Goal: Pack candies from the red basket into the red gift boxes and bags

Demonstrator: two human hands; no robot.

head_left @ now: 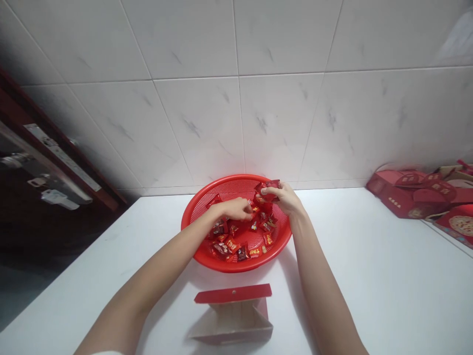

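A round red plastic basket (236, 269) stands on the white table and holds several small wrapped candies (232, 245), red and dark brown. My left hand (238, 209) reaches into the middle of it, its fingers curled closed among the candies; their tips are partly hidden, so what they pinch cannot be made out. At the basket's back right rim, my right hand (288, 197) is closed round red candy packets (271, 190). Nearer to me, in front of the basket, sits a red paper box (232, 294) with its top open and its pale inside showing.
Several red decorated boxes (414, 195) lie on the right side of the table (354, 256), against the wall. Marble-patterned tiles (199, 128) rise behind the basket. To the left is a dark door frame (62, 153) with a metal lock and keys.
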